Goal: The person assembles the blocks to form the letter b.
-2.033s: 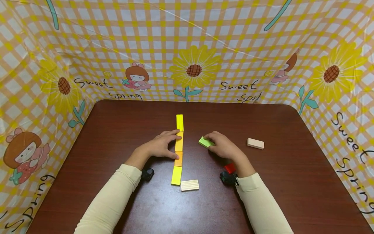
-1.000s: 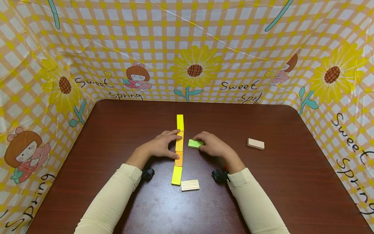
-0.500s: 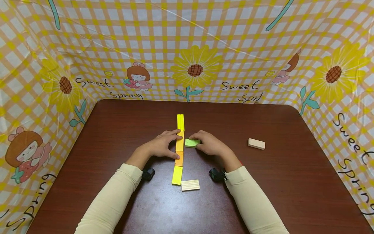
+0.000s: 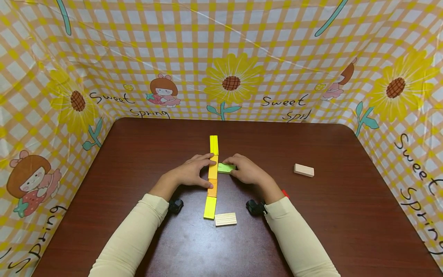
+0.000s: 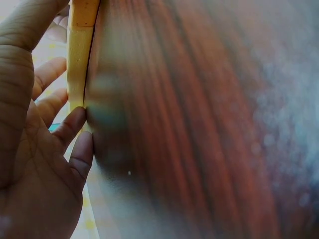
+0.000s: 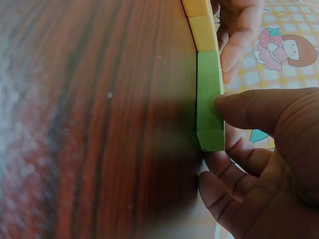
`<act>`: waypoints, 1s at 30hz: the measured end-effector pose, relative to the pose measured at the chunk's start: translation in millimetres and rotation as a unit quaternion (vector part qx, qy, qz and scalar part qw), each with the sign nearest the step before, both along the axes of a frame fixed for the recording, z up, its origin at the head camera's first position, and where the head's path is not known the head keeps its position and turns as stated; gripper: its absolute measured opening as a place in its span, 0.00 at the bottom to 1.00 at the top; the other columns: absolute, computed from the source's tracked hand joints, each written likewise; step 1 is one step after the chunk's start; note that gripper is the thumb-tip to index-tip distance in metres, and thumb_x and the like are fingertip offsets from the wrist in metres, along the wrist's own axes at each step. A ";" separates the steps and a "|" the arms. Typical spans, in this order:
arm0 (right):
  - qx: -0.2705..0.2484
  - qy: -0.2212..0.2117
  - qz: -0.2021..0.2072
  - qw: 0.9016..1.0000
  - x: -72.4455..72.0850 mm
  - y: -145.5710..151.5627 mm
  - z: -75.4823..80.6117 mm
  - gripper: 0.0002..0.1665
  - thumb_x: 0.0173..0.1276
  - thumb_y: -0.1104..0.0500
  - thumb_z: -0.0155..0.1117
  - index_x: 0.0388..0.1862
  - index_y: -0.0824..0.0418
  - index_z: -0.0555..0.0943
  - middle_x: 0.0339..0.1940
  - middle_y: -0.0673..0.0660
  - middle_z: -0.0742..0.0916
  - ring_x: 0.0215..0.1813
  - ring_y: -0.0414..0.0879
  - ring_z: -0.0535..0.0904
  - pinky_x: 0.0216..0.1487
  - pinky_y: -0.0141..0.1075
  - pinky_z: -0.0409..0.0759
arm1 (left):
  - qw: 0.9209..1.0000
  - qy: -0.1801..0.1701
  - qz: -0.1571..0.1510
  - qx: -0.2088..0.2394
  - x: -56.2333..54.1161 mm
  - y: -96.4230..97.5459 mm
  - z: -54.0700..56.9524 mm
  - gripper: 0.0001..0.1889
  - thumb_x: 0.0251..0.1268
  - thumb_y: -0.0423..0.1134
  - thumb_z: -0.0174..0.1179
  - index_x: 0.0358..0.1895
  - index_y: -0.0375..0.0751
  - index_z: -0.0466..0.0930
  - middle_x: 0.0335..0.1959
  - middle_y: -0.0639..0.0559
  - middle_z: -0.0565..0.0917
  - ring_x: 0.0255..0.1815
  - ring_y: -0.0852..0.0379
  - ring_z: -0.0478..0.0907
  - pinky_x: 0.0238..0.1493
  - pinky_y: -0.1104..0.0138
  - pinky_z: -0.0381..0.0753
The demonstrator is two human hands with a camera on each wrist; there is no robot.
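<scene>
A straight row of flat wooden blocks runs away from me: yellow [image 4: 209, 208] nearest, then orange [image 4: 212, 188], amber [image 4: 212, 172] and a yellow one [image 4: 214, 145] farthest. My left hand [image 4: 189, 172] lies along the row's left side, thumb at the orange block and fingertips on the amber one, fingers spread and holding nothing. My right hand [image 4: 250, 169] pinches a light green block [image 4: 225, 168] between thumb and fingers. This block lies flat, crosswise to the row, its left end against the amber block's right side. In the right wrist view, the thumb presses the green block [image 6: 210, 94].
A plain wooden block [image 4: 225, 219] lies beside the row's near end. Another plain block [image 4: 303, 170] sits farther right. Part of something red [image 4: 285, 193] shows behind the right wrist. A checked yellow cloth [image 4: 166, 46] walls in the brown table [image 4: 155, 138].
My right hand has slid the green block leftward and turned it square to the row, until its end meets the amber block. The left hand has stayed in place.
</scene>
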State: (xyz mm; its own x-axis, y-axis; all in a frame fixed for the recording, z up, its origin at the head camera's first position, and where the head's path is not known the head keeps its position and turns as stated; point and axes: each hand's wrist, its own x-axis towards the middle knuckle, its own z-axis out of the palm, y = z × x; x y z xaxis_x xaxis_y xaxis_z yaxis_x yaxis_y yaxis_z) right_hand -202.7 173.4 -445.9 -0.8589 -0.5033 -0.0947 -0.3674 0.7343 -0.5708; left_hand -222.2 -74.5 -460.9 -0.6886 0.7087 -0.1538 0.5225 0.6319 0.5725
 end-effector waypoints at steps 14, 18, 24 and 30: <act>-0.006 -0.005 -0.009 1.000 0.5 1.1 -2.3 0.20 0.69 0.67 0.62 0.60 0.62 0.80 0.50 0.56 0.81 0.50 0.49 0.75 0.53 0.44 0.74 | 1.000 -0.001 -0.001 0.005 0.4 -0.5 -0.2 0.45 0.53 0.59 0.72 0.74 0.48 0.66 0.81 0.53 0.50 0.78 0.50 0.49 0.72 0.47 0.54; -0.010 -0.005 -0.010 1.000 1.1 1.1 -1.9 0.21 0.68 0.66 0.63 0.60 0.63 0.80 0.51 0.57 0.81 0.50 0.49 0.75 0.53 0.44 0.74 | 1.000 -0.003 0.000 0.005 0.3 -0.4 0.1 0.45 0.53 0.59 0.72 0.74 0.48 0.66 0.81 0.54 0.50 0.78 0.50 0.49 0.72 0.47 0.54; -0.026 0.000 -0.014 1.000 6.9 6.3 1.8 0.23 0.70 0.64 0.63 0.63 0.65 0.77 0.55 0.59 0.80 0.55 0.52 0.75 0.57 0.47 0.74 | 1.000 -0.003 0.001 0.005 0.3 -0.4 -0.2 0.45 0.53 0.59 0.72 0.74 0.49 0.66 0.81 0.54 0.50 0.78 0.50 0.49 0.72 0.47 0.54; -0.044 0.010 -0.024 0.999 20.1 22.5 11.7 0.22 0.70 0.64 0.64 0.63 0.65 0.77 0.57 0.59 0.80 0.61 0.55 0.75 0.63 0.52 0.72 | 1.000 -0.005 0.002 0.008 0.1 0.0 -0.6 0.45 0.53 0.59 0.72 0.74 0.49 0.66 0.81 0.53 0.50 0.78 0.50 0.49 0.72 0.47 0.53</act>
State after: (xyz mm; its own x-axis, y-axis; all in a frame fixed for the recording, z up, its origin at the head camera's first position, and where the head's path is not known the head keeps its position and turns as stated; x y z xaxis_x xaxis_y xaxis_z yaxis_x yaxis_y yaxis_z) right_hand -182.6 195.9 -434.1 -0.8836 -0.4670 -0.0341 -0.3449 0.6985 -0.6270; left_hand -222.1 -74.5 -461.5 -0.6904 0.7079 -0.1494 0.5139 0.6251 0.5875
